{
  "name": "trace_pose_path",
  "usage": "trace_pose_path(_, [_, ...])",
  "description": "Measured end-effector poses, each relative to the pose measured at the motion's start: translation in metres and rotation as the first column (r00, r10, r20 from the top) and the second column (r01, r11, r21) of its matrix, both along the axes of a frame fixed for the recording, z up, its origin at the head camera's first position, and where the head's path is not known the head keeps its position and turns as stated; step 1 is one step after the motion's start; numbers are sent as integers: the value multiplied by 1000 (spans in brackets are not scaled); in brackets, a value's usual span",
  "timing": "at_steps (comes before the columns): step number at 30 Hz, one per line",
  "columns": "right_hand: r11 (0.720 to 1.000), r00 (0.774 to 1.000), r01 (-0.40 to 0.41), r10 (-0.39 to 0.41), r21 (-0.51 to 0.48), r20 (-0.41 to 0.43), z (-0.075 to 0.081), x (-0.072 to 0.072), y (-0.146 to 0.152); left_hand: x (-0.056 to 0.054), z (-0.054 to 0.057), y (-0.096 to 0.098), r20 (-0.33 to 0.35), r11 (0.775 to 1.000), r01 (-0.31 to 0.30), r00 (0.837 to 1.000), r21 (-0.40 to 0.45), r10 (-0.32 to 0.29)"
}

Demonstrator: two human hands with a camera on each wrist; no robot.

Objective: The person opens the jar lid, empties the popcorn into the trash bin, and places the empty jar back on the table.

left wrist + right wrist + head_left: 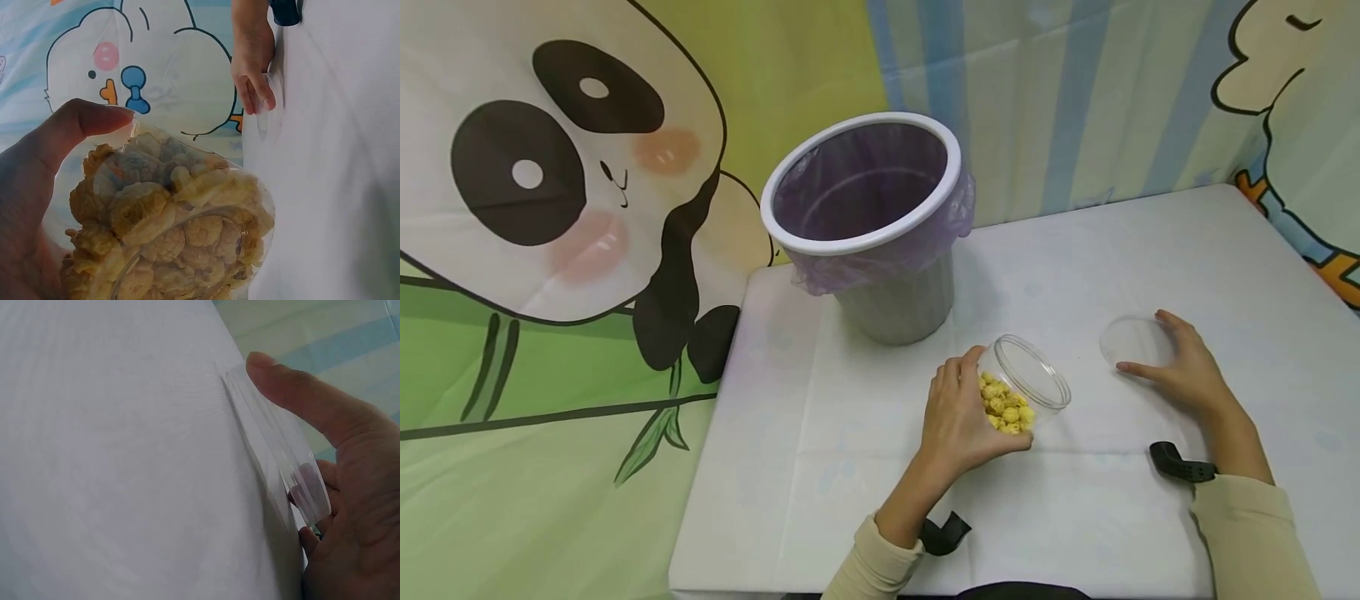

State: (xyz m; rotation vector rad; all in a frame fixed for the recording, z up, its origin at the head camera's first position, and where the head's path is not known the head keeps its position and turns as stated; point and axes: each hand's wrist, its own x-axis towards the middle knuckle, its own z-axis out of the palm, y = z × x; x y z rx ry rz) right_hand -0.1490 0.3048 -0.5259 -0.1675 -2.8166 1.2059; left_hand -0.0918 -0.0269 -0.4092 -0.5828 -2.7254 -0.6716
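Note:
My left hand [958,421] grips a clear plastic jar [1028,369] from its left side, fingers behind it and thumb in front. Yellow popcorn [1003,406] fills its lower part. The jar is tilted, its uncovered mouth turned up and to the right. Up close in the left wrist view, the popcorn [156,212] shows through the wall. To the right, my right hand [1195,375] holds a clear round lid [1129,340] by its edge, low over the table. In the right wrist view the lid [275,434] lies between thumb and fingers; whether it touches the table, I cannot tell.
A grey waste bin [898,304] with a white rim and a purple liner [880,262] stands at the back left of the white-covered table [850,500]. Cartoon-printed curtains [820,75] hang behind the table and at both sides.

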Motion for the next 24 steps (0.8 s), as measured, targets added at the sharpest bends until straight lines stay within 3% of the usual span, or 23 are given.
trace_pose_path(16, [997, 998, -42, 39, 68, 42, -2, -1, 2, 1, -1, -2, 1, 1000, -16, 1000, -3, 16])
trace_pose_path(24, [996, 999, -37, 36, 76, 20, -4, 0, 3, 1, 1, -3, -15, 999, -26, 1000, -22, 26])
